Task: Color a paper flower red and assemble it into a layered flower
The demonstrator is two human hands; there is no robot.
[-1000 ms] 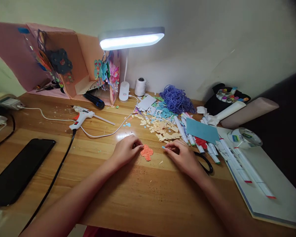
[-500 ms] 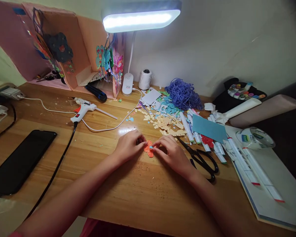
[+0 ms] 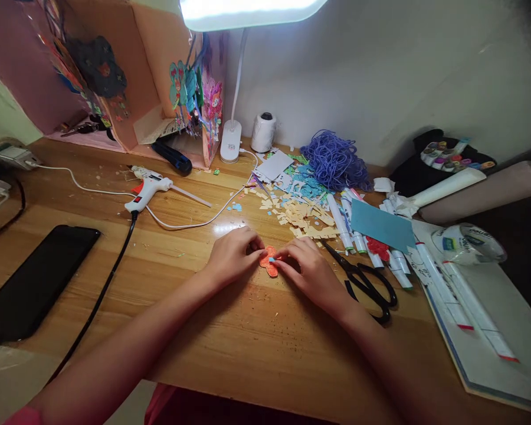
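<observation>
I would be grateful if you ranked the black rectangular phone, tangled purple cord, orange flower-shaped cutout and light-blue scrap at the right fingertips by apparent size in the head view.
1. Black rectangular phone
2. Tangled purple cord
3. Orange flower-shaped cutout, partly covered
4. Light-blue scrap

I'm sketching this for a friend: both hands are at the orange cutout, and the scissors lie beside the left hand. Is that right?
Not quite: the head view shows the scissors beside the right hand, which, like the left hand, is at the orange cutout.
</observation>
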